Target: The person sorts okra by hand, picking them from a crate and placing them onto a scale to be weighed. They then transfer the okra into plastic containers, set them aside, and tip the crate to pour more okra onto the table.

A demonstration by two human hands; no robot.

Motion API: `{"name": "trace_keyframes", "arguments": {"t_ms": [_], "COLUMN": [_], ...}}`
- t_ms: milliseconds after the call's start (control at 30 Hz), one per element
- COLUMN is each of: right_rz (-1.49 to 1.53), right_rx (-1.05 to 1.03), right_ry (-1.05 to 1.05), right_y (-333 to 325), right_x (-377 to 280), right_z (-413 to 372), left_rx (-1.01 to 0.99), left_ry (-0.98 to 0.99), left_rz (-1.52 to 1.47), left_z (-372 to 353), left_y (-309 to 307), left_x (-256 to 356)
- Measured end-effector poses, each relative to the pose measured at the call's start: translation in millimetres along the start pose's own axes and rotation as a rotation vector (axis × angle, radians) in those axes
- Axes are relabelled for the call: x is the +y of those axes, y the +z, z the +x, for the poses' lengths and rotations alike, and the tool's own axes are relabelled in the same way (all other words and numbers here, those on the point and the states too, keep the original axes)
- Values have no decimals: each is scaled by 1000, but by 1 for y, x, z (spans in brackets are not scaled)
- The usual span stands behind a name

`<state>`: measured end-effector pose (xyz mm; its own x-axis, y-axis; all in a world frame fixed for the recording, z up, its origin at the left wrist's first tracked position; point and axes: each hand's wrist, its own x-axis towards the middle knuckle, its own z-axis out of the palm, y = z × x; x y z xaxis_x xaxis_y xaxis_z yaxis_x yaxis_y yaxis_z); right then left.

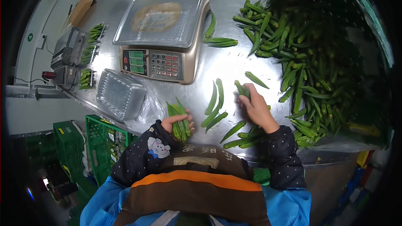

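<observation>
My left hand (178,122) is closed around a small bunch of okra (181,119) near the table's front edge. Pinched between the thumb and fingers of my right hand (253,102) is a single okra pod (240,88), just above the metal table. Several loose pods (215,109) lie between my two hands. One more pod (256,79) rests just beyond my right hand, and others (232,130) lie below it, partly under my sleeve.
A large okra pile (301,58) covers the right side. A scale (161,63) with a clear tray (161,16) stands ahead. Stacked clear trays (119,94) sit at left, beside packed okra (86,78) and a machine (65,58). Green crates (94,142) stand below the left edge.
</observation>
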<state>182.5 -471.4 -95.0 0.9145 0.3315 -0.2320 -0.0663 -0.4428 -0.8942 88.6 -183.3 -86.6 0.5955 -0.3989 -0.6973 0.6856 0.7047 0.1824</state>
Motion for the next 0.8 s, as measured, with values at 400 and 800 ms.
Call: {"name": "trace_keyframes", "arguments": {"t_ms": [400,800], "right_rz": [-345,-825], "right_rx": [163,-178], "right_ry": [176,-435], "right_y": [45,63], "right_x": [-18,-40], "right_z": [41,47], "left_rx": [42,35], "left_ry": [65,53], "left_rz": [39,32], "left_z": [-8,-10], "left_y": [-2,-13], "left_x": [-8,-9]}}
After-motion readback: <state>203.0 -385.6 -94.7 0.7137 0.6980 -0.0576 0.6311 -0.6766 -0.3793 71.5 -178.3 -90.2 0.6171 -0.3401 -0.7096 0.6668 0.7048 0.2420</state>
